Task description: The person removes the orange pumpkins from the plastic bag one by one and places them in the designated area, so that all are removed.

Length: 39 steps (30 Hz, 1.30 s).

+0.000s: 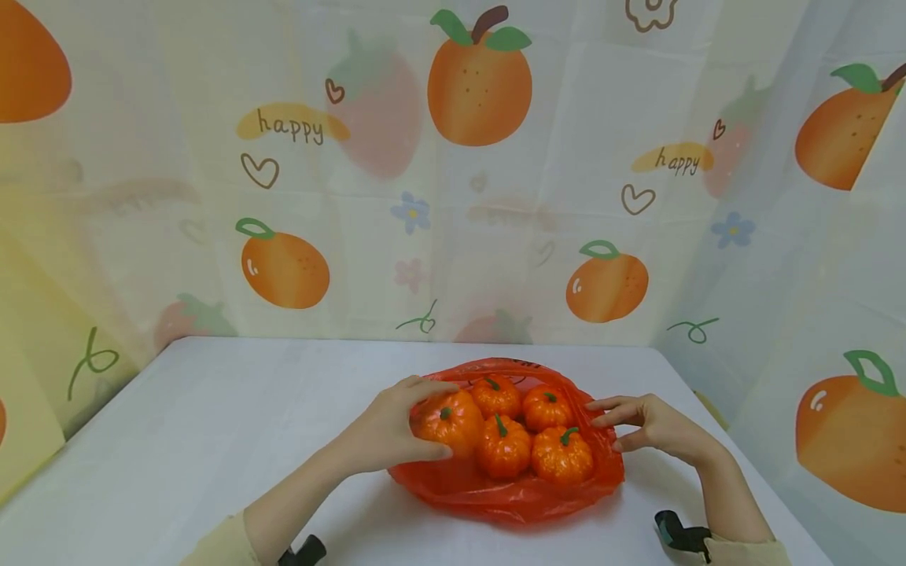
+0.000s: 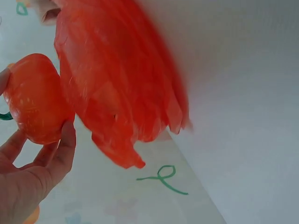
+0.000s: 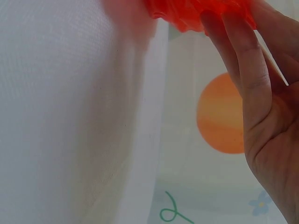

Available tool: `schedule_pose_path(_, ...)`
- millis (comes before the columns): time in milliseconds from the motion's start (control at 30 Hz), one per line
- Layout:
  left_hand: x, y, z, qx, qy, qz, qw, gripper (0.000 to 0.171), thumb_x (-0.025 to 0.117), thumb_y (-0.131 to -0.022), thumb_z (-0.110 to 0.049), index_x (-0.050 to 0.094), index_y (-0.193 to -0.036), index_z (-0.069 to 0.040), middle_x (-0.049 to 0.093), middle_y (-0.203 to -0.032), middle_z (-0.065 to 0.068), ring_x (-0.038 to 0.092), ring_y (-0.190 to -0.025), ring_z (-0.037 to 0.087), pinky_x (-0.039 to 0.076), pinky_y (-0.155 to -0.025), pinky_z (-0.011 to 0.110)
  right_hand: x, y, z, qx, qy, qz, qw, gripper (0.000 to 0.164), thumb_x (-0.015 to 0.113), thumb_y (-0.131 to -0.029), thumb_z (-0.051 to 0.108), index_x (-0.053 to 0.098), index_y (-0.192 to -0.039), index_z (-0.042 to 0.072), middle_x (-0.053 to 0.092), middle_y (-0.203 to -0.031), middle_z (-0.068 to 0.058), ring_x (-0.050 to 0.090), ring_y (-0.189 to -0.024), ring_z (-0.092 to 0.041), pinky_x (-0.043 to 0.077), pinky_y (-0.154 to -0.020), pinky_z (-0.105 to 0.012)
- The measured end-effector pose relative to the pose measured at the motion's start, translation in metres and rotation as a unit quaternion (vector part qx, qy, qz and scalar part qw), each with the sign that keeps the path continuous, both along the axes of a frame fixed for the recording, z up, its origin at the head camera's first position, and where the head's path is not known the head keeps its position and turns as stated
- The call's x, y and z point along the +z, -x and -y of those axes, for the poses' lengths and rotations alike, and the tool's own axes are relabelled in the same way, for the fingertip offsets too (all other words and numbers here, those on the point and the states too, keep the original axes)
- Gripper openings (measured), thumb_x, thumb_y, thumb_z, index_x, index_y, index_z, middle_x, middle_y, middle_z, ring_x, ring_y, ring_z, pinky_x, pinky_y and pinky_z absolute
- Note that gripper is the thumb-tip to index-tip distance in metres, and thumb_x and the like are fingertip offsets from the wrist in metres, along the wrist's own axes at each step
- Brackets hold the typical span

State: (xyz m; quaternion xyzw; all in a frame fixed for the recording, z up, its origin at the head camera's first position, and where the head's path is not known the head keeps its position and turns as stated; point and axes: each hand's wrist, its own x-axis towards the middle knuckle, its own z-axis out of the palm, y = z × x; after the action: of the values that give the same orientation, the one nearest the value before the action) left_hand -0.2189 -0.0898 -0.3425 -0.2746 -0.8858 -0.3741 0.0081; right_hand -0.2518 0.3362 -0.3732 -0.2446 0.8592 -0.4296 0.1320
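Note:
A round red plastic bag [image 1: 510,511] sits on the table with its mouth spread wide. Inside it are several small orange pumpkins [image 1: 564,456] with green stems. My left hand [image 1: 385,428] grips another pumpkin [image 1: 447,420] at the bag's left side, thumb on the near side and fingers on the far side. In the left wrist view this pumpkin [image 2: 39,98] lies between thumb and fingers, beside the bag's outer wall [image 2: 121,79]. My right hand [image 1: 654,428] holds the bag's right rim, fingertips over the edge and thumb lower. The right wrist view shows its fingers [image 3: 250,70] at the red plastic.
The white table [image 1: 233,409] reaches back to a printed curtain [image 1: 495,204] with oranges and strawberries, which also hangs along both sides. Black wrist mounts [image 1: 683,534] sit on both forearms, near beige sleeves.

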Motion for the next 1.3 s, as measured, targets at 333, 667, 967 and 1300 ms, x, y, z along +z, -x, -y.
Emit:
schedule_pose_path(333, 0.015, 0.019, 0.026, 0.066, -0.03, -0.037, 0.9967, 0.068, 0.082, -0.077, -0.023, 0.055, -0.139, -0.02, 0.057, -0.135, 0.007, 0.06, -0.117, 0.026, 0.059, -0.087, 0.038, 0.001, -0.001, 0.0, -0.007, -0.005, -0.003, 1.0, 0.034, 0.071, -0.084, 0.011, 0.072, -0.118, 0.005, 0.052, -0.141, -0.03, 0.046, -0.114, 0.023, 0.054, -0.094, -0.023)
schedule_pose_path(667, 0.009, 0.047, 0.061, 0.151, -0.022, -0.036, 0.9876, 0.068, 0.079, -0.078, -0.023, 0.053, -0.141, -0.016, 0.055, -0.138, 0.015, 0.057, -0.119, 0.035, 0.057, -0.092, 0.051, 0.002, 0.0, 0.0, -0.011, -0.015, -0.013, 1.0, 0.036, 0.071, -0.082, 0.011, 0.072, -0.118, 0.006, 0.055, -0.14, -0.027, 0.055, -0.125, -0.001, 0.054, -0.093, -0.024)
schedule_pose_path(967, -0.003, 0.065, 0.083, 0.192, -0.008, -0.008, 0.9813, 0.068, 0.075, -0.081, -0.025, 0.049, -0.143, -0.009, 0.055, -0.136, 0.021, 0.054, -0.117, 0.037, 0.056, -0.091, 0.051, 0.005, 0.002, 0.0, -0.001, -0.012, -0.007, 1.0, 0.037, 0.07, -0.083, 0.01, 0.072, -0.119, 0.006, 0.056, -0.139, -0.027, 0.058, -0.122, -0.003, 0.055, -0.093, -0.027)
schedule_pose_path(1300, -0.015, 0.077, 0.096, 0.216, -0.002, 0.014, 0.9762, 0.071, 0.075, -0.081, -0.027, 0.048, -0.143, -0.006, 0.054, -0.139, 0.024, 0.051, -0.121, 0.04, 0.05, -0.097, 0.057, 0.007, 0.002, 0.002, 0.0, -0.017, -0.008, 1.0, 0.037, 0.071, -0.082, 0.01, 0.072, -0.119, 0.006, 0.058, -0.138, -0.026, 0.059, -0.122, -0.006, 0.055, -0.094, -0.029)
